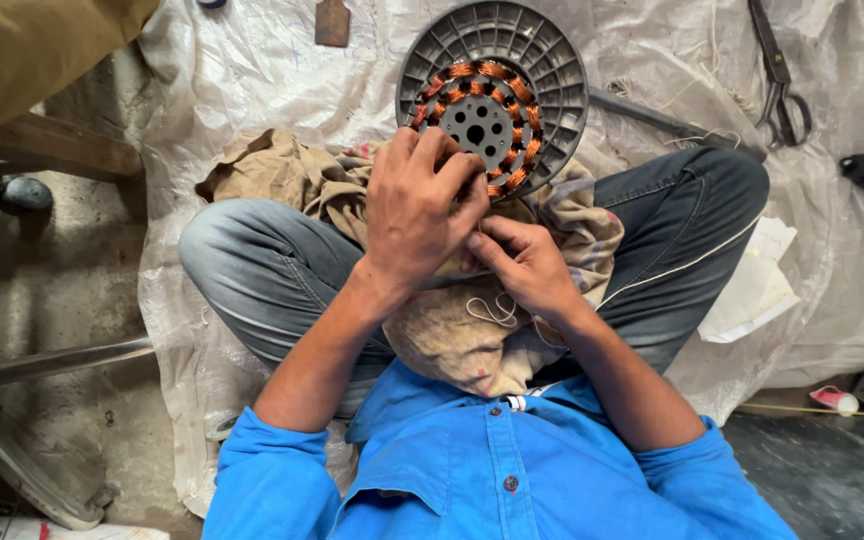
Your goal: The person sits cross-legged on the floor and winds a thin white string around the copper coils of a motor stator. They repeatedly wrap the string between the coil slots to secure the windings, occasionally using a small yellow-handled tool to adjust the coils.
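We sit cross-legged on a white plastic sheet (252,60), working a round grey motor stator (492,95) that stands on edge on the cloth (452,340) bunched over our lap, leaning just beyond our knees. A ring of copper coils (527,150) circles its perforated metal hub. Our left hand (417,210) lies over the lower left of the ring, fingers curled and pressed onto the windings there, steadying the stator rather than closing round it. Our right hand (527,265) sits just below and beside it, thumb and forefinger pinched narrow on a thin pale thread (492,310) that loops down onto the cloth.

We judge the step in hand to be the lacing or tying of the coils at the lower edge, with much of the ring visible and neat above. The next move seems to call for a fine, close feed: the thread end guided between neighbouring coils without nicking the wire, the left hand holding the stator from rolling, then a firm pull to seat the loop.

Scissors (780,85) lie well apart on the sheet at the upper right, beyond the right knee.
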